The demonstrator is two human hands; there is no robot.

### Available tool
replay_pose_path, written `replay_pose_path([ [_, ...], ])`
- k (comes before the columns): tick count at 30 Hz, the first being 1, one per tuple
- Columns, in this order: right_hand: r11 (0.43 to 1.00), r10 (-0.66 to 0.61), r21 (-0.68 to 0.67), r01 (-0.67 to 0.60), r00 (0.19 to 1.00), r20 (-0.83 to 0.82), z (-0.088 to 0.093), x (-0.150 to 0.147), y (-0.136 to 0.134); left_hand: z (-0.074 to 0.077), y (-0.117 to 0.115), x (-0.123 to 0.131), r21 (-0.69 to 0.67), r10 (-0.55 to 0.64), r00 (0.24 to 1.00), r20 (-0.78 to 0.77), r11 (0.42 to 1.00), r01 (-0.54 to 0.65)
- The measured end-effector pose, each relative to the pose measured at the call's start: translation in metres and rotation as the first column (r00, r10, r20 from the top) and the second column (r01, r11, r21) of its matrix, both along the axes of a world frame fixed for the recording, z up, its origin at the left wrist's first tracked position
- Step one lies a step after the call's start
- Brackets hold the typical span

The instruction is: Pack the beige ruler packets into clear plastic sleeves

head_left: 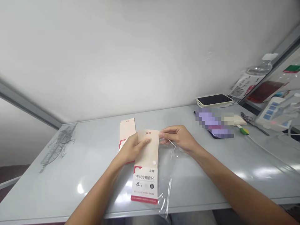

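A long beige card sleeve with a red-and-white printed label (147, 165) lies lengthwise on the grey table (211, 175), just in front of me. My left hand (132, 147) grips its far left edge, thumb on top. My right hand (179, 137) pinches the sleeve's far right corner, its fingers closed. A clear plastic bag (167, 175) lies partly under the sleeve and my right hand, trailing toward the table's near edge. A second beige and red card sleeve (126, 131) lies flat just behind my left hand.
At the back right sit a phone in a cream case (214, 100), a dark phone with a blurred screen (214, 124), a cream pad (238, 120), scissors (253, 122), a green-tipped cable (244, 130), a plastic bottle (250, 78) and a white device (273, 114). A white wall stands behind.
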State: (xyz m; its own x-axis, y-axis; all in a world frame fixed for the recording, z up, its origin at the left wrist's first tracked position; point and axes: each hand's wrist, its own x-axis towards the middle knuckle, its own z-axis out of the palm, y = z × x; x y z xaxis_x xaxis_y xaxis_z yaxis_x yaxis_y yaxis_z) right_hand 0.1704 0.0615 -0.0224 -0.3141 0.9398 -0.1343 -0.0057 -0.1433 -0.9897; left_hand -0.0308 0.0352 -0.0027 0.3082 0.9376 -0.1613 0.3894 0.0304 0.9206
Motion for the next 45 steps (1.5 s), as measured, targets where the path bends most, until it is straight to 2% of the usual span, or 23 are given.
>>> replay_pose_path([
  [17, 1.0, -0.012, -0.009, 0.012, 1.0, -0.007, 0.003, -0.003, -0.003, 0.002, 0.003, -0.007, -0.067, -0.085, 0.991, 0.099, 0.993, 0.092],
  [25, 0.999, -0.04, 0.025, 0.039, 0.999, 0.014, 0.0, -0.005, -0.003, 0.0, 0.001, -0.003, 0.124, 0.004, 0.991, -0.133, 0.992, 0.013],
  [31, 0.998, -0.043, 0.041, 0.042, 0.999, 0.029, 0.001, -0.005, -0.004, -0.004, 0.0, 0.0, 0.222, 0.061, 0.978, -0.202, 0.975, -0.015],
  [36, 0.997, -0.037, 0.066, 0.033, 0.998, 0.059, 0.003, -0.005, -0.006, -0.003, -0.003, 0.0, 0.194, -0.008, 0.968, -0.252, 0.979, 0.059],
  [45, 0.995, -0.028, 0.097, 0.019, 0.995, 0.096, 0.002, -0.005, -0.006, 0.007, -0.004, -0.001, 0.094, -0.15, 0.977, -0.151, 0.982, 0.165],
])
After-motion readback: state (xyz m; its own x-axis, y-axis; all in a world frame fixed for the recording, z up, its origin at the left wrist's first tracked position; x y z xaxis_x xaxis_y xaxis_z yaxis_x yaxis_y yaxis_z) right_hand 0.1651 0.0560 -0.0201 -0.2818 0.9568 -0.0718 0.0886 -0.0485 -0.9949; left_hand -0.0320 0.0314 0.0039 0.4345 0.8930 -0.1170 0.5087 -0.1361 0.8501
